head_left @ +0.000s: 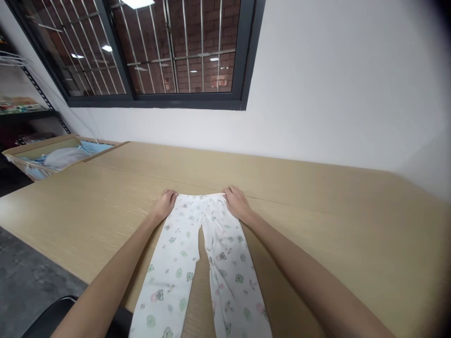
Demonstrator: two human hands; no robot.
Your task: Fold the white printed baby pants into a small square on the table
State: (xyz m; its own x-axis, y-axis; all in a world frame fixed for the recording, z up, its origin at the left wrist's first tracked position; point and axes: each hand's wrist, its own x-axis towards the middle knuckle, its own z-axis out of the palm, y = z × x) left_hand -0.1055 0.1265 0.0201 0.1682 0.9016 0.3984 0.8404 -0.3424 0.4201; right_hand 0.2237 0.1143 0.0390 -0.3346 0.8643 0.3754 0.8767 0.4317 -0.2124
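Observation:
White pants (176,263) with a green and pink animal print lie on the wooden table (310,234), waistband away from me and both legs running toward the near edge. At the left corner of the waistband, my left hand (166,203) is closed on the fabric. My right hand (237,202) grips the right corner the same way. Between the hands the waistband is stretched fairly straight. Some creases show on the right leg.
An open box (31,151) with blue and grey cloth (65,157) stands at the table's left end. Shelves (28,112) are behind it. A white wall (334,84) and barred window (183,51) rise behind the table. A black chair (49,319) is at lower left.

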